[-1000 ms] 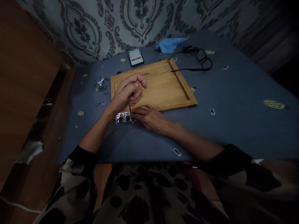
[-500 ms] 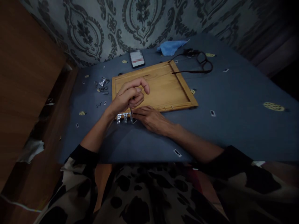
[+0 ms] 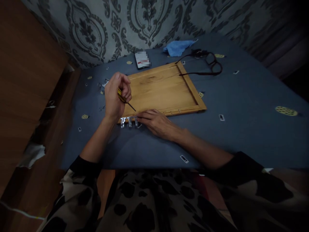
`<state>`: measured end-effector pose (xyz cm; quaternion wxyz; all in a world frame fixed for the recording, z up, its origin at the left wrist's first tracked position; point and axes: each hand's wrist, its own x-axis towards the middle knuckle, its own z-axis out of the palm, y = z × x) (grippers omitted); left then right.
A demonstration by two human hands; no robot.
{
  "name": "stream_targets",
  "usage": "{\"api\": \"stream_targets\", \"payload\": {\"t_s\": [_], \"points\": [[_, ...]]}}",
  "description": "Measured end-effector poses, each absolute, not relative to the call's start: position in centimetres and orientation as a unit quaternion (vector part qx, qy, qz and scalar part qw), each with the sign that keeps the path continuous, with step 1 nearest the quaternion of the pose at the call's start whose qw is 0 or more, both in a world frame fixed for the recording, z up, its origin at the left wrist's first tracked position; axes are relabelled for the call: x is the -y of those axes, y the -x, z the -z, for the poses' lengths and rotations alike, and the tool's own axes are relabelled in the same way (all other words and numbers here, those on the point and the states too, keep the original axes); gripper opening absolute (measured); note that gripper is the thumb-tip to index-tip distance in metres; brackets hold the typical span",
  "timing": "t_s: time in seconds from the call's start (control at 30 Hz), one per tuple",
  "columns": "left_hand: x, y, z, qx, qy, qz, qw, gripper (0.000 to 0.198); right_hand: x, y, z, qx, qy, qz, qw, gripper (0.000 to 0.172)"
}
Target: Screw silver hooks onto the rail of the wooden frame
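Observation:
My left hand [image 3: 117, 93] is closed around the yellow handle of a screwdriver [image 3: 127, 103]. Its thin shaft slants down to the right, the tip apart from the metal and just above the panel's near edge. A shiny metal hook rail [image 3: 129, 120] lies along that edge, with its hooks hanging over the front. The fingers of my right hand [image 3: 154, 122] are pressed together on the rail's right end, covering part of it. The framed wooden panel [image 3: 166, 90] lies flat on the table; several small holes dot its near edge.
Behind my left hand lie small metal pieces [image 3: 105, 83], partly hidden. Black-framed glasses [image 3: 212, 67] overlap the panel's far right corner. A blue cloth [image 3: 180, 48] and a small dark box with a pale label [image 3: 142, 60] sit near the patterned wall.
My left hand has lifted off the rail and moved left and up, turning so the yellow handle shows. The screwdriver tip has come away from the rail. My right hand has stayed in place.

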<state>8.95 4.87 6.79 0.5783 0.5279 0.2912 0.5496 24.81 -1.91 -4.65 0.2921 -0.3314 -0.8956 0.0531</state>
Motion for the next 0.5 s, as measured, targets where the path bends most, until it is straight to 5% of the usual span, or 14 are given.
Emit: {"api": "stream_targets", "payload": {"t_s": [0.13,0.5], "points": [[-5.9,-9.2,-5.3,-0.313,-0.416,-0.628,0.578,0.055,2.0,-24.8,4.6,0.892,0.346,-0.064,0.283,0.039],[-7.8,-5.8,-0.3,-0.392,-0.394,-0.616,0.559,0.033,1.9,-25.0,5.0,0.892,0.347,-0.057,0.284,0.037]]}}
